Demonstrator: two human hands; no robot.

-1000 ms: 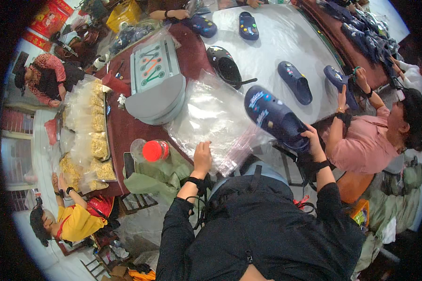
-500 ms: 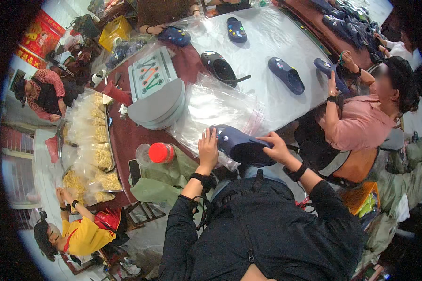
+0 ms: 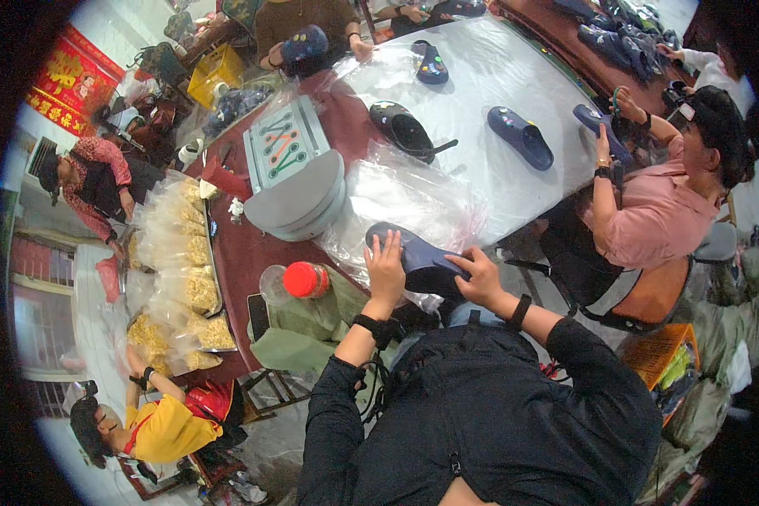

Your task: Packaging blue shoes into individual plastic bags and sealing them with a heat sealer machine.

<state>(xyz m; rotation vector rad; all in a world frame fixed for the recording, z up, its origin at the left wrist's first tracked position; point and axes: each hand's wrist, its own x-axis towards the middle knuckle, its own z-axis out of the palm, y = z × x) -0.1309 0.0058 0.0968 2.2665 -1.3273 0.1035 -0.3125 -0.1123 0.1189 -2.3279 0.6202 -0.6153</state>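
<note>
Clog (image 3: 417,253), dark blue, now sits low at the table's near edge, pinned between both hands; a second ago the right hand held it raised out over the clear plastic, and half a second ago it was already coming down toward the body. The left hand (image 3: 385,268) lies flat on the clog's near side, fingers spread upward along it, not curled round. The right hand (image 3: 479,277) grasps the clog's other end, thumb and fingers closed on its rim. Just beyond the grip a crumpled clear plastic bag (image 3: 405,198) covers the table and partly wraps the clog's far end. To the left of the grip stands a bottle with a red cap (image 3: 304,279) on a green cloth (image 3: 312,316). Farther beyond lies a grey stack of trays (image 3: 299,198). To the right, well apart, a person in a pink shirt (image 3: 662,219) handles another clog.
</note>
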